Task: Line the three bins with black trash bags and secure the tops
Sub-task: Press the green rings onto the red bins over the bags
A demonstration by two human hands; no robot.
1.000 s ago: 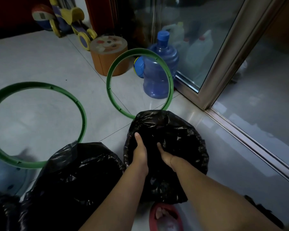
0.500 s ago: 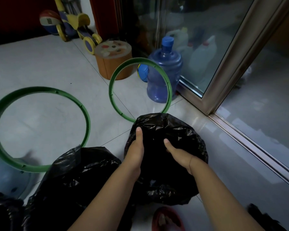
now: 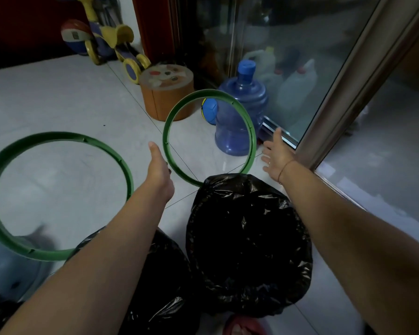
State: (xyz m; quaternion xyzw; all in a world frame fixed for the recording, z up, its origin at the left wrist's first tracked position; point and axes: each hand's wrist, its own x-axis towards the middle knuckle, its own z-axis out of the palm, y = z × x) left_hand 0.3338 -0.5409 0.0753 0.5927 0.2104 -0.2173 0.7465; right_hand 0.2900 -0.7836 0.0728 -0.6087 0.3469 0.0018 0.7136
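Note:
A bin covered by a black trash bag (image 3: 249, 243) stands low in the middle of the view. A second bag-lined bin (image 3: 160, 281) sits to its left, partly behind my left forearm. A green ring (image 3: 209, 136) stands tilted just beyond the first bin, and a larger green ring (image 3: 58, 194) lies at the left. My left hand (image 3: 159, 165) is just left of the standing ring, fingers apart, holding nothing. My right hand (image 3: 277, 154) is spread open just right of that ring, apart from it.
Behind the ring are a blue water jug (image 3: 240, 112), a blue ball (image 3: 209, 111) and an orange round stool (image 3: 167, 90). A toy scooter (image 3: 111, 44) stands at the back. A sliding glass door frame (image 3: 348, 88) runs along the right. A pale blue bin (image 3: 7, 269) shows at lower left.
Both hands have left the black bag on the near bin and moved forward to either side of the standing green ring, opening as they went.

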